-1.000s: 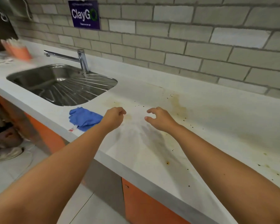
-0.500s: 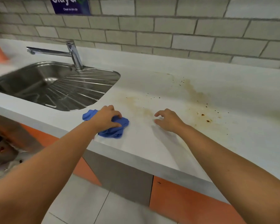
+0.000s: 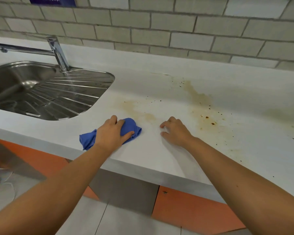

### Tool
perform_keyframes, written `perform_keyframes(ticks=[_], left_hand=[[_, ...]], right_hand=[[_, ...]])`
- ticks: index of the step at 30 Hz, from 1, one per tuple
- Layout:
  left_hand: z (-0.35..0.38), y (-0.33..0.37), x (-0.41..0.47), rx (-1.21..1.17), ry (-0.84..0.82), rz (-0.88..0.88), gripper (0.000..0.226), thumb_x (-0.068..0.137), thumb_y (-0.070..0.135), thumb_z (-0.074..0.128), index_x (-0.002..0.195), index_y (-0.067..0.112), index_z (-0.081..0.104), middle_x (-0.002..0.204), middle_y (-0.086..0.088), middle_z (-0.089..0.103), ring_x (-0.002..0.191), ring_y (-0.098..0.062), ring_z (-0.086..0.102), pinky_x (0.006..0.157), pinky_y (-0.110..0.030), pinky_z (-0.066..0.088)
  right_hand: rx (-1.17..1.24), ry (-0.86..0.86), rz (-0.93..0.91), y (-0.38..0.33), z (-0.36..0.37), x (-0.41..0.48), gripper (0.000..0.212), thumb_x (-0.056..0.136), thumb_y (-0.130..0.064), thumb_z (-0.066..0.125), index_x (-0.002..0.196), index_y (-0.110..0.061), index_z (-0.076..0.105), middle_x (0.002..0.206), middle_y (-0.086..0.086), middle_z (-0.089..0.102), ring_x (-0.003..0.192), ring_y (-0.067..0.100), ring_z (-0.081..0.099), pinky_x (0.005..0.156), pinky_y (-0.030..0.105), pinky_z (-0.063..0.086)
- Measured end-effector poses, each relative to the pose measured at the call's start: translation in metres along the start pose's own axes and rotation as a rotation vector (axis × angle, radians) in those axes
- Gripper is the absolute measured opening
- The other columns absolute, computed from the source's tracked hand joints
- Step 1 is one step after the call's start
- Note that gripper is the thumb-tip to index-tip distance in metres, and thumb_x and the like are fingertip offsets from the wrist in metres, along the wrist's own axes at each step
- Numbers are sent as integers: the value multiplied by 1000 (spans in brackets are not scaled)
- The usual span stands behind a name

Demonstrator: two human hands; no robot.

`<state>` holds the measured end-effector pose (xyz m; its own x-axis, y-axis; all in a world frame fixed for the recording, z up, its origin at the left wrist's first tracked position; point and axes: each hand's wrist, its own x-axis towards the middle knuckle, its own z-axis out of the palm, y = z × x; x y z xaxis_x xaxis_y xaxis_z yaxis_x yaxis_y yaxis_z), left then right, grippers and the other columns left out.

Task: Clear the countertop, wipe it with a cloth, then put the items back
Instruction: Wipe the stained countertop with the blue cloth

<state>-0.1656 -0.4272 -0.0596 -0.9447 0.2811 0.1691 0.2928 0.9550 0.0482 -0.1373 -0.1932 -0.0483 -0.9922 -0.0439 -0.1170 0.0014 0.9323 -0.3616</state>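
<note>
Left hand (image 3: 113, 134) grips crumpled blue cloth (image 3: 131, 128) on white laminate counter (image 3: 153, 160), near front edge, right of steel sink (image 3: 46, 92). Right hand (image 3: 175, 131) rests on counter beside it, fingers loosely curled, holding nothing. Brown stains (image 3: 199, 97) beyond.

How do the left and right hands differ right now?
The left hand grips the blue cloth; the right hand holds nothing. The left hand lies nearer the sink; the right hand nearer the brown stains. Both are down at the countertop.
</note>
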Motion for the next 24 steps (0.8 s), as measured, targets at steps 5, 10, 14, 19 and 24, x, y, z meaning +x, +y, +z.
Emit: perform_keyframes(ticks=[5,10,14,19,24], left_hand=[[14,0,-5,-242,74,56,41,88,43,55,119,15,57,118,-9,52,103,-30,52,87,-41,39],[9,-47,-10,-216,-207,307,83,78,78,8,145,31,26,152,5,28,135,-18,35,109,-37,29],[16,-17,-4,-68,-141,181,74,89,66,6,149,23,9,158,3,3,145,-18,12,115,-39,14],[20,53,18,50,-158,-6,56,99,44,22,150,28,4,154,-8,14,135,-31,22,105,-41,26],[18,38,11,133,-102,-37,72,84,57,4,146,28,25,145,-8,27,126,-29,31,101,-41,28]], right_hand=[[30,-2,-7,6,-8,11,32,93,-27,51,122,-14,57,123,6,46,119,24,41,96,32,39],[-26,11,-27,16,-10,16,39,94,-29,49,129,-14,52,134,6,40,125,25,36,100,33,34],[-90,-88,12,25,-9,20,61,98,-42,36,150,-17,16,158,7,2,146,23,1,117,39,10],[-199,-253,52,24,-9,29,63,100,-46,16,150,-13,-3,157,10,-15,146,26,-12,118,44,0],[-182,-277,36,27,-18,34,61,100,-47,16,151,-15,4,158,9,-10,146,25,-6,118,44,6]])
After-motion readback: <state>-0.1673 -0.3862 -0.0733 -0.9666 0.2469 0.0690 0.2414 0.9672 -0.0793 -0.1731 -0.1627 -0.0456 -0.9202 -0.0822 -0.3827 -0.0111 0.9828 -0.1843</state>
